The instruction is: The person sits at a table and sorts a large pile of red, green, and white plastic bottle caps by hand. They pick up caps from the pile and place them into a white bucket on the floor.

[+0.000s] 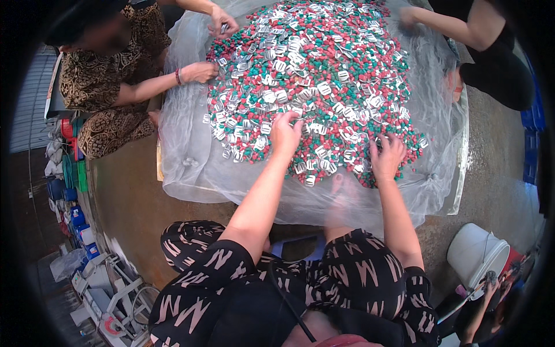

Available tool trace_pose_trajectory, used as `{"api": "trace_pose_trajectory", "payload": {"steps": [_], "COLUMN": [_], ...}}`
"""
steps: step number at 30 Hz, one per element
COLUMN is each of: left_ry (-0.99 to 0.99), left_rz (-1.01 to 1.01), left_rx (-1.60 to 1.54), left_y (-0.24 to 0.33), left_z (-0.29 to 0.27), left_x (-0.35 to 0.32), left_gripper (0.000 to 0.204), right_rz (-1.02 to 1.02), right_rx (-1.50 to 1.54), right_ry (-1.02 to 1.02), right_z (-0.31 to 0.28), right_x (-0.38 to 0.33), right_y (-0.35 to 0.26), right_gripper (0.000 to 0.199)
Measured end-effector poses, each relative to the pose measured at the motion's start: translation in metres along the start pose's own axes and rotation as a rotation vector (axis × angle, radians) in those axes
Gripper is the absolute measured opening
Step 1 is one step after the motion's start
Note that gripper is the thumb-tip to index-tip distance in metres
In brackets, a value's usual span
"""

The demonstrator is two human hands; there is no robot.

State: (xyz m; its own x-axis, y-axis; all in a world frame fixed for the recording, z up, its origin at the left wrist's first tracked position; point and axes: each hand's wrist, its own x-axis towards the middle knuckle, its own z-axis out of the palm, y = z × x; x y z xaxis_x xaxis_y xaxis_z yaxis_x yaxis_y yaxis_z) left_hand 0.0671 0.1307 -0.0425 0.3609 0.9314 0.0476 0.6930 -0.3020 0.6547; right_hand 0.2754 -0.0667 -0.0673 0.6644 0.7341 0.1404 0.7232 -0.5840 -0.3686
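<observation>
A wide pile of small red and green pieces [329, 63] is mixed with many flat white and silvery slotted buckles [324, 88]. My left hand [285, 136] rests on the near middle of the pile, its fingers bent but apart among the buckles. Whether a piece lies under its fingertips is hidden. Farther right, near the pile's front right edge, my right hand [388, 155] has its fingers spread and curved down onto the pieces. Nothing held shows in it.
Sheer white netting [191, 168] lies under the pile. A person [121, 75] at the left has both hands at its far left edge; another person's hand [409, 17] is blurred at the far right. A white bucket [477, 254] stands on the floor at right.
</observation>
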Motion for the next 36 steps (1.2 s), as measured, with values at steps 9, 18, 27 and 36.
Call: {"api": "trace_pose_trajectory", "payload": {"steps": [9, 18, 27, 36], "left_ry": [-0.475, -0.297, -0.478, -0.547], "left_rz": [-0.090, -0.120, 0.367, -0.172], "left_rx": [0.118, -0.133, 0.090, -0.272], "left_y": [0.013, -0.017, 0.019, -0.009], "left_z": [0.012, -0.012, 0.018, -0.023], "left_x": [-0.024, 0.041, 0.016, 0.008], "left_gripper": [0.049, 0.034, 0.051, 0.023], "right_rz": [-0.165, 0.384, 0.511, 0.635], "right_rx": [0.020, 1.076, 1.151, 1.535], "right_ry": [-0.234, -0.455, -0.573, -0.665], "right_z": [0.002, 0.007, -0.018, -0.015], "right_x": [0.034, 0.063, 0.099, 0.075], "right_y": [-0.069, -0.025, -0.036, -0.036], "right_gripper": [0.034, 0.022, 0.018, 0.031]}}
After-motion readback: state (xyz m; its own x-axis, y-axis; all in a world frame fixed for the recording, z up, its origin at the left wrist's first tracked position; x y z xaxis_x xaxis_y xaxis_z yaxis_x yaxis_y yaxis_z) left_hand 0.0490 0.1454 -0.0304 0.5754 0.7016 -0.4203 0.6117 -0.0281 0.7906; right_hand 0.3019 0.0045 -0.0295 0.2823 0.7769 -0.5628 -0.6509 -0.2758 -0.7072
